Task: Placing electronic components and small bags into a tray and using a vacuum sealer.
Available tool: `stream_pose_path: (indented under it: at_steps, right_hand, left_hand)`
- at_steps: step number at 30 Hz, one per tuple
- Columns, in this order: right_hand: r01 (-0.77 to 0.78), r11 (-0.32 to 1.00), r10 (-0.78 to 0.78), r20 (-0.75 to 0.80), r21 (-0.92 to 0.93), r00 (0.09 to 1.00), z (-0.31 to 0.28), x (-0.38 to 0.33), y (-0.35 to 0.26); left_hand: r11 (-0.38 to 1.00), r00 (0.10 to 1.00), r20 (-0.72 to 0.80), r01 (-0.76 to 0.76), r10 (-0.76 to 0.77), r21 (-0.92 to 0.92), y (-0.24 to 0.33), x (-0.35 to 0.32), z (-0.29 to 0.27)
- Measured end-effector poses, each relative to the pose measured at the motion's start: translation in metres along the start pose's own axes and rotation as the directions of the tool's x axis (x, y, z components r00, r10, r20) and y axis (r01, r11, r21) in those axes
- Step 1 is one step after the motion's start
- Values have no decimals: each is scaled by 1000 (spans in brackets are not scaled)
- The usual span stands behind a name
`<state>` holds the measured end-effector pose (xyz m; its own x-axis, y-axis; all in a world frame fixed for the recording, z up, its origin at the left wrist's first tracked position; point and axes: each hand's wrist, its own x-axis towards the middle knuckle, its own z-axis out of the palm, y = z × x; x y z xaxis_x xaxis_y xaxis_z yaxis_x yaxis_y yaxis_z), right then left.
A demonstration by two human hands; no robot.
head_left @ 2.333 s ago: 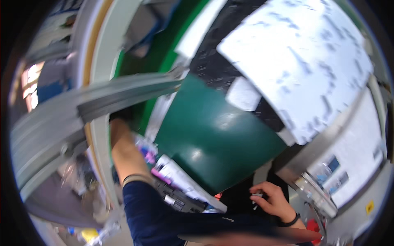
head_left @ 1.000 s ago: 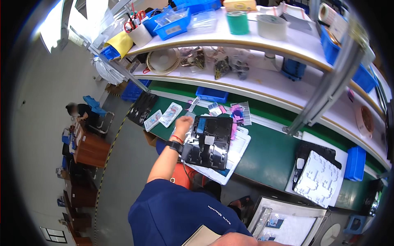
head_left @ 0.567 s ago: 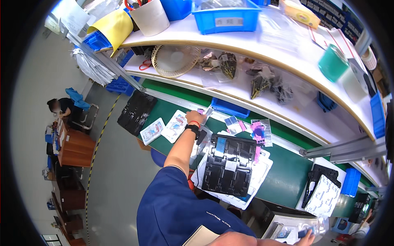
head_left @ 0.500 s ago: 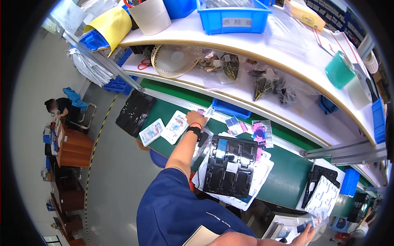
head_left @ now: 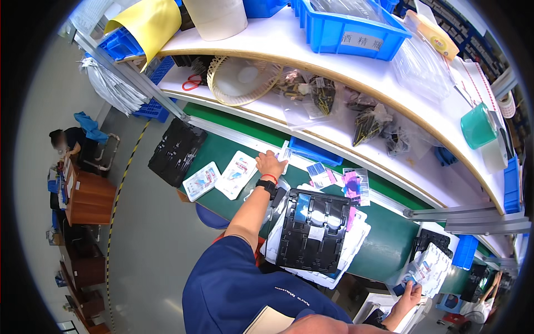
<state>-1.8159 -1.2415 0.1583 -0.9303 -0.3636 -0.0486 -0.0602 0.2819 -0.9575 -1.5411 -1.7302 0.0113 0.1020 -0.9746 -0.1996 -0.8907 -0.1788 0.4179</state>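
My left hand [head_left: 269,163] reaches to the back of the green bench, fingers curled down and closed over something I cannot make out. Beside its thumb lies a small clear-and-white piece [head_left: 286,155]. My right hand [head_left: 409,299], low at the right, pinches a small clear packet with dark blue in it [head_left: 400,288], next to a white tray with printed cards [head_left: 431,270]. Between my hands, a black moulded plastic tray [head_left: 312,232] rests on white trays [head_left: 352,245]. Two white printed packs [head_left: 236,175] [head_left: 201,181] lie left of my left hand.
Purple and blue film pieces [head_left: 355,185] lie behind the black tray, near a blue bin [head_left: 316,151]. Another black tray [head_left: 177,151] stands at the bench's left end. Overhead shelves hold a round basket [head_left: 243,80] and bagged parts [head_left: 370,125]. A person [head_left: 69,142] sits far left.
My right hand has moved up and slightly left, bringing the packet beside the white tray at the right. My left hand has shifted slightly, covering a purple piece seen earlier. The view has tilted a little.
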Motion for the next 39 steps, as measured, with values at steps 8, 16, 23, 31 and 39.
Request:
stream_pose_path:
  at_steps: [8,16,23,31,39]
  right_hand:
    - [34,999,-34,-10,7,999,23,-5,-22]
    - [7,1000,-9,105,26,994,47,-7,-21]
    - [-154,975,94,327,163,940,120,6,-15]
    - [-474,795,125,663,379,738,262,20,23]
    - [-479,788,175,605,388,777,232,26,8]
  left_hand:
    - [993,994,100,24,-35,117,15,21,-3]
    - [980,994,46,-90,99,-177,-4,30,18]
    - [302,897,360,279,258,-912,-6,-18,-41]
    - [310,685,555,460,472,-832,70,-175,-37]
    - [550,817,178,-191,548,-813,101,-222,22]
